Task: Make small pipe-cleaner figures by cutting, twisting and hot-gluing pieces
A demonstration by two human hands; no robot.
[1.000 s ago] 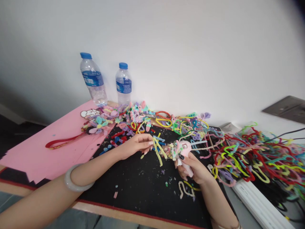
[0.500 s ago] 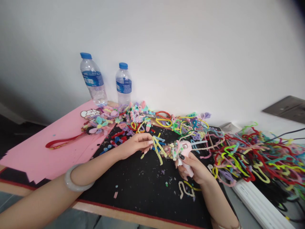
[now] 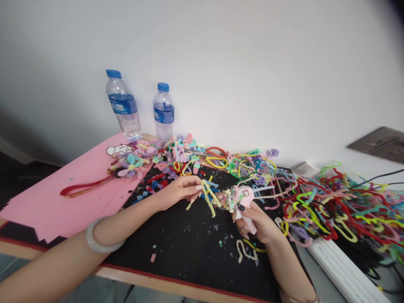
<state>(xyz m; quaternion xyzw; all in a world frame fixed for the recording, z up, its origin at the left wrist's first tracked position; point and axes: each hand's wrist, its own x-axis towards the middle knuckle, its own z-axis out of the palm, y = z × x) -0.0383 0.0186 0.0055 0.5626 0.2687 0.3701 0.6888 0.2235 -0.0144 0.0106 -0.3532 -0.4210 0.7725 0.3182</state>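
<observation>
My left hand (image 3: 186, 190) pinches a small bunch of pipe cleaners (image 3: 208, 198), yellow and blue, with loose ends spreading out. Wrapped in my right hand (image 3: 255, 221) is a pink glue gun (image 3: 248, 198), a pale glue stick (image 3: 264, 188) poking from its back. Colourful bits cover its front end, which points left at the bunch. Whether the nozzle touches the pipe cleaners I cannot tell. Below the hands is a black mat (image 3: 176, 248) with crumbs and a few short pipe cleaner pieces (image 3: 248, 251).
Pink paper sheets (image 3: 85, 185) lie left, bearing a red strap (image 3: 85, 187). Two water bottles (image 3: 124, 107) stand by the wall. Scissors (image 3: 216, 156) rest among fuzzy pieces at the back. A tangled pipe cleaner heap (image 3: 334, 210) and a white power strip (image 3: 344, 269) are at right.
</observation>
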